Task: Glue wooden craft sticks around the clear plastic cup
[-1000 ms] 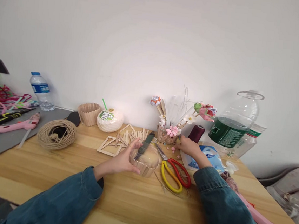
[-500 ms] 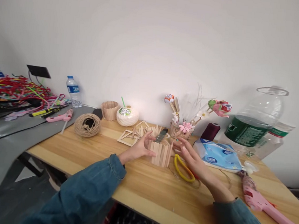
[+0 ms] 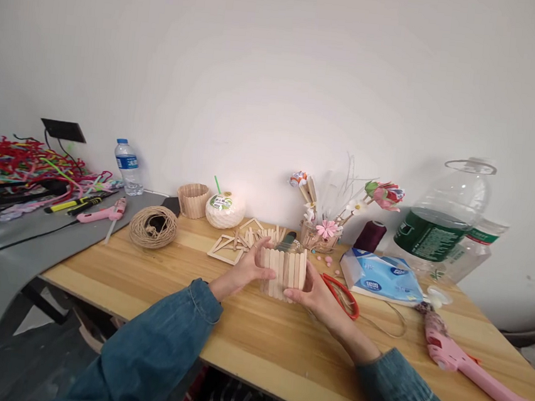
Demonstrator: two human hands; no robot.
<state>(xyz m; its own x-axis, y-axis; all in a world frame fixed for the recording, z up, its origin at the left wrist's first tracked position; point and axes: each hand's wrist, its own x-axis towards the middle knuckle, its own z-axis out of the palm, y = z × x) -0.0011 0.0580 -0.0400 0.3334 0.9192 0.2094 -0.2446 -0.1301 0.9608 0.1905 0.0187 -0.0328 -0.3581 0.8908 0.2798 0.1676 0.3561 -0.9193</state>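
Between my two hands is a small holder made of popsicle sticks (image 3: 284,270), its sticks standing side by side. My left hand (image 3: 247,270) grips its left side, thumb across the front. On the right side, my right hand (image 3: 314,290) holds it with the thumb along the lower front edge. The fingers behind it are partly hidden. A dark rounded strip (image 3: 287,240) shows just past its top rim. Red-handled scissors (image 3: 341,296) lie right beside my right hand.
Behind are loose stick frames (image 3: 225,249), a white coconut (image 3: 225,210), a stick cup (image 3: 192,201) and a flower pot (image 3: 321,236). Twine (image 3: 153,227) lies left. To the right are a tissue pack (image 3: 381,276), a large bottle (image 3: 435,232) and a pink glue gun (image 3: 464,364).
My right hand has moved left and closed on the popsicle-stick holder, which it was apart from before. The yellow scissor handle is now hidden behind that hand. The view has shifted slightly.
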